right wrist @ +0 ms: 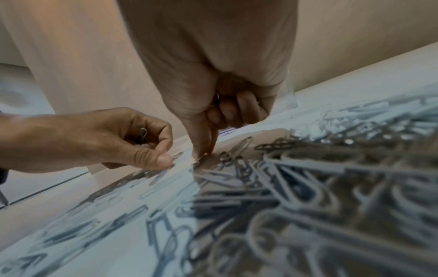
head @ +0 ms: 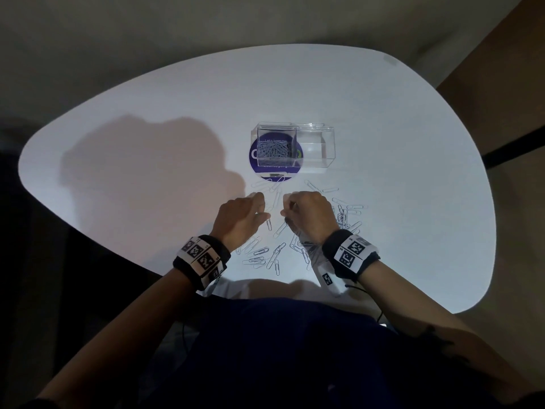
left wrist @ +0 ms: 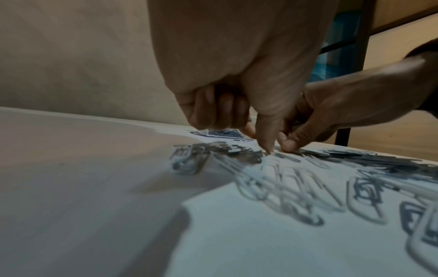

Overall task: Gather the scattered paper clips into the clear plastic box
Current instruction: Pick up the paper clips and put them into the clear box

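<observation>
The clear plastic box [head: 312, 149] stands mid-table, with several silver paper clips [head: 274, 149] in its left compartment. More loose paper clips [head: 345, 216] lie scattered in front of it, around and under my wrists. My left hand [head: 263, 208] has its fingers curled round gathered clips [right wrist: 143, 132], and its thumb [right wrist: 163, 161] presses down on a clip on the table. My right hand [head: 285, 208] is close beside it, fingers curled. Its thumb and forefinger [right wrist: 203, 152] pinch at a clip lying on the tabletop.
The box sits on a round purple sticker [head: 256, 163]. The white table [head: 147, 128] has a rounded edge, and its near edge runs just below my wrists. A heap of clips [right wrist: 331, 178] lies right of my right hand. A dark shelf frame [left wrist: 355, 65] stands beyond the table.
</observation>
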`<act>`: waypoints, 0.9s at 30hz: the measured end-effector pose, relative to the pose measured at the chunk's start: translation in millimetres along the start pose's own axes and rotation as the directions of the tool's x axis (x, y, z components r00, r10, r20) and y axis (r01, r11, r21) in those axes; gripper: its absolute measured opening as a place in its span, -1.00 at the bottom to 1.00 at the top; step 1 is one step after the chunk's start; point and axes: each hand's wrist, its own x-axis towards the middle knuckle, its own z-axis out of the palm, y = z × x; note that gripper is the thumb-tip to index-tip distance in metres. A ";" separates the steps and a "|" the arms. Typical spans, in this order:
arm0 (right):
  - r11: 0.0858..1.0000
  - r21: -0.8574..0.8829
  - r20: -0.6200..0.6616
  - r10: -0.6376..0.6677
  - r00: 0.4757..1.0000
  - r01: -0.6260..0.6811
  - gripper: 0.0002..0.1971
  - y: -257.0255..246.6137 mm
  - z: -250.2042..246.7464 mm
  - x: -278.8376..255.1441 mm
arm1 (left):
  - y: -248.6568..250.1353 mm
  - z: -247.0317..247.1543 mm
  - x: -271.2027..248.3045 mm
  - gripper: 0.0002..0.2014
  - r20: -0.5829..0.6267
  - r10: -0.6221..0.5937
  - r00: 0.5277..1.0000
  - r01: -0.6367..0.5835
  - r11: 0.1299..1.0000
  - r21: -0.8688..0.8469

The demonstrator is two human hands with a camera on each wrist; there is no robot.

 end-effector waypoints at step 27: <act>0.988 -0.144 0.166 -0.038 0.985 0.062 -0.72 -8.0 1.1 -4.6 | -1.8 5.0 -1.3 -0.76 0.163 0.274 0.948 -0.283 0.958 0.036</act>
